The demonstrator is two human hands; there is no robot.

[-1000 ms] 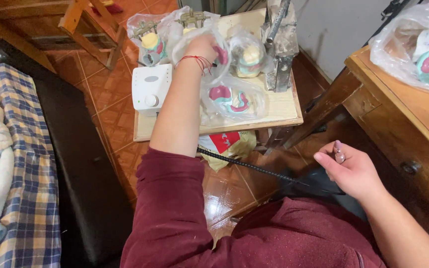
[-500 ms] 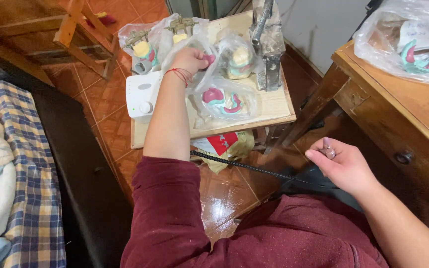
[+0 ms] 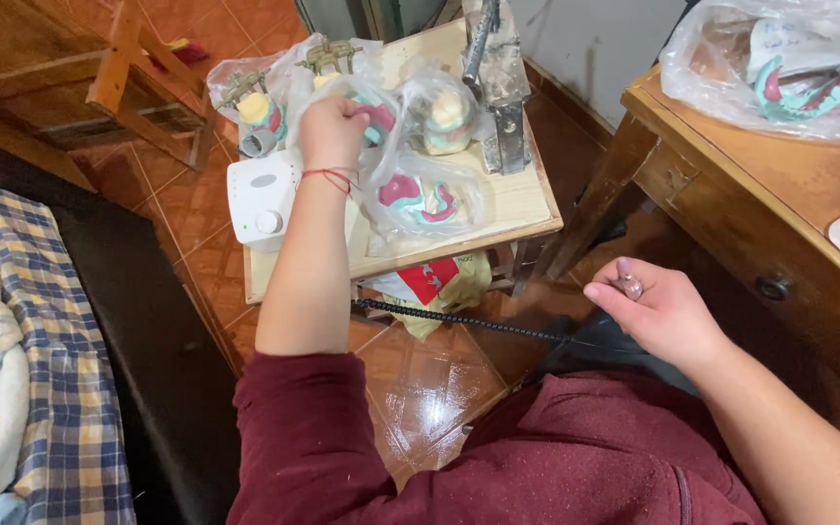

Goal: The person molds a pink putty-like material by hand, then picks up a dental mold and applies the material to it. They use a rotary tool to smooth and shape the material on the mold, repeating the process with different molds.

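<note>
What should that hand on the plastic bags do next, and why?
Probably lift the bag straight up off the small table. The left hand looks closed on its plastic, and other bagged dental models crowd beside it, so a sideways pull might drag them. The right hand holds a small object, apart.

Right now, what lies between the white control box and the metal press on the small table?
In the head view, bagged dental models and the left hand lie between white control box and metal press.

2 bare hands: left hand (image 3: pixel 332 131), right hand (image 3: pixel 658 311). Approx 5 clear plastic bags w/ pink-teal dental casts (image 3: pixel 420 194). 1 white box-shaped device w/ knob (image 3: pixel 262 199). 2 wooden tables (image 3: pixel 507 209).
</note>
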